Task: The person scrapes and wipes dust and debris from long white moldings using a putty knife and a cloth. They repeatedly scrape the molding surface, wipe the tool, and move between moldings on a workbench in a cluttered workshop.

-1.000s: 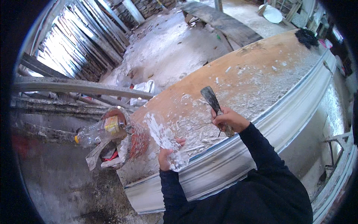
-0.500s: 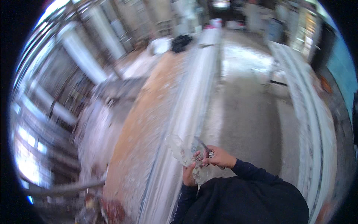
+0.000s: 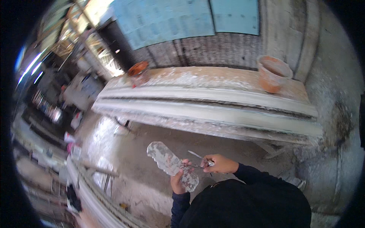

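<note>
A long, see-through plastic plate [image 3: 164, 159], smeared with whitish material, is gripped in my left hand [image 3: 177, 184]. It slants up and to the left, with its ragged near end below my fingers. My right hand [image 3: 222, 164] is closed around a thin metal-bladed tool [image 3: 195, 154]. Its blade points left toward the plate, and its full shape is hard to make out because my fingers cover part of it. Both hands are close together in front of my dark-clothed body, above the floor.
Ahead, a long bench [image 3: 197, 78] carries white moulded strips [image 3: 213, 110]. An orange-stained bucket [image 3: 273, 74] stands at its right end and a smaller orange container [image 3: 138, 72] toward its left. Another bench with a long white strip [image 3: 89, 197] runs along the lower left. Blue panels [image 3: 167, 21] cover the wall.
My view has swung right, from the long bench on my left to the bench by the blue-panelled wall. Both hands keep hold of the plastic plate and the bladed tool.
</note>
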Tool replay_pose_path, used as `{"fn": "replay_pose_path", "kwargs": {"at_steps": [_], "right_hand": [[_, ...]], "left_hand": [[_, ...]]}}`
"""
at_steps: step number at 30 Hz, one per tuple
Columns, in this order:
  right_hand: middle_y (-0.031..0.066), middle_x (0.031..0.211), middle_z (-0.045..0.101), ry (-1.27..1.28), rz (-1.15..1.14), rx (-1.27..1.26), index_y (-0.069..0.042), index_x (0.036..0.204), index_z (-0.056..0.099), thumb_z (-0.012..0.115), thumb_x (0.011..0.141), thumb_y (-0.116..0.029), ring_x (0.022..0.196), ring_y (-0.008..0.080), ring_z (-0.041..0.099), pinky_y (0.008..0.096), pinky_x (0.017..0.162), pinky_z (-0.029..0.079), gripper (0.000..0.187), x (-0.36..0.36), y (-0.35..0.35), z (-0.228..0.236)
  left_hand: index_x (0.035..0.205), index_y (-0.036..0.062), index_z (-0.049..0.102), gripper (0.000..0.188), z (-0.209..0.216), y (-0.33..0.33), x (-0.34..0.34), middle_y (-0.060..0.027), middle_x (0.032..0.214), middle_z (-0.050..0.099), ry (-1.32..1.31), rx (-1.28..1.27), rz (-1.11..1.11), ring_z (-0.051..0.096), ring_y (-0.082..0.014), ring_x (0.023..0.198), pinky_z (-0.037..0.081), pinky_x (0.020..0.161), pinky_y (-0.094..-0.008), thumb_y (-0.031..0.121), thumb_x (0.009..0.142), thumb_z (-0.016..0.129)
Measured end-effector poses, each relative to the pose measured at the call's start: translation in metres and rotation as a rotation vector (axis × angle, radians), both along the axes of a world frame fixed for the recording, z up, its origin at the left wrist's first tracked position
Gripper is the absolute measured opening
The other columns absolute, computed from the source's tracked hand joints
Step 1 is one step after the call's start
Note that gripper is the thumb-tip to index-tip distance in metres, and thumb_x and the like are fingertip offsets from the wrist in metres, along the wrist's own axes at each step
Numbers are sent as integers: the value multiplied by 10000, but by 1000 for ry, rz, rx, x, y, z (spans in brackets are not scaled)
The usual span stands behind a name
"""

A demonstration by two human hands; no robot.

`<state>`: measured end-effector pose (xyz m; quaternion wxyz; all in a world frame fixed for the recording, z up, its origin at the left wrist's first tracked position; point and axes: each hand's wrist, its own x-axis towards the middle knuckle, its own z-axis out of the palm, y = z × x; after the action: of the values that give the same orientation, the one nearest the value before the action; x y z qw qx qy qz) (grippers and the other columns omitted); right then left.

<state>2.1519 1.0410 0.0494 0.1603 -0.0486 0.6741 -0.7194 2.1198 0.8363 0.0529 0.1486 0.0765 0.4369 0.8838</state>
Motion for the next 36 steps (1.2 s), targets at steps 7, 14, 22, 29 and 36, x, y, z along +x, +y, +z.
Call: {"fn": "replay_pose_path", "kwargs": {"at_steps": [7,14,22,29,36], "right_hand": [[-21,778,550,-115,-493,-29,-64,963,592,703,788,-203,615,55,487,219,506,395,250,26,82,3],[-9,784,572,-175,-773,62,-53,948,607,697,784,-195,615,70,499,229,508,420,235,-14,137,-22],[1,707,579,-31,-1228,304,-51,827,623,704,759,-151,556,61,490,230,492,405,145,-56,244,-10],[162,792,631,334,-1489,1015,-14,823,627,683,727,-174,780,286,603,378,714,453,195,-80,440,16],[171,924,642,-104,-1061,1099,-17,966,635,704,686,-188,901,284,615,370,771,467,335,-132,575,32]], "left_hand": [[1206,-43,450,445,9,136,-79,-168,1144,563,57,-13,-515,558,-238,1015,490,821,-346,160,827,566],[1273,-15,397,501,2,201,-156,-153,1228,521,109,-106,-868,541,-230,1036,476,817,-343,198,847,551],[1364,44,294,637,-27,196,-228,-168,1327,442,33,-177,-765,559,-283,1032,490,773,-362,203,817,580],[1320,-6,333,641,-39,205,-223,-172,1273,488,-42,-210,-513,588,-245,949,503,726,-333,218,793,622],[1424,113,172,800,-52,237,-168,-179,1258,490,-105,-193,-286,590,-262,905,512,697,-338,220,781,635]]}}
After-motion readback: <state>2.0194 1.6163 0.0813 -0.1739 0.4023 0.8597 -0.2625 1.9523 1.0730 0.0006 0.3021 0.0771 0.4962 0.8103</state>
